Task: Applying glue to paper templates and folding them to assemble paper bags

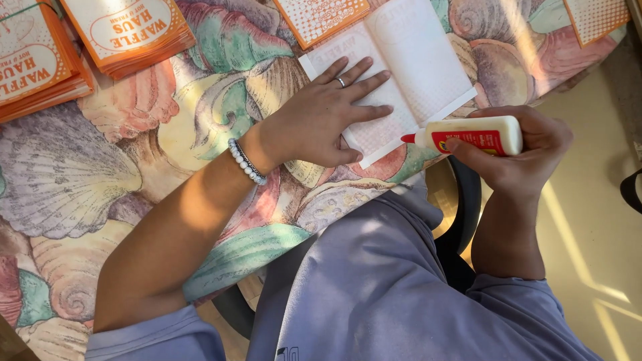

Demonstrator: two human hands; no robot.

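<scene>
My left hand (328, 113) lies flat, fingers spread, on an unfolded white paper sheet (414, 60) that rests on the table with its pale inside facing up. It wears a ring and a beaded bracelet at the wrist. My right hand (528, 150) grips a white glue bottle (478, 136) with a red label and a red tip. The bottle is held sideways, and its tip points left at the near edge of the sheet, close to my left thumb.
The table wears a seashell-patterned cloth (100, 167). Stacks of orange and white printed paper sleeves (127, 30) sit at the far left, with more at the top middle (321, 17) and the top right (595, 17). A dark chair (461, 214) and pale floor (588, 234) lie to the right.
</scene>
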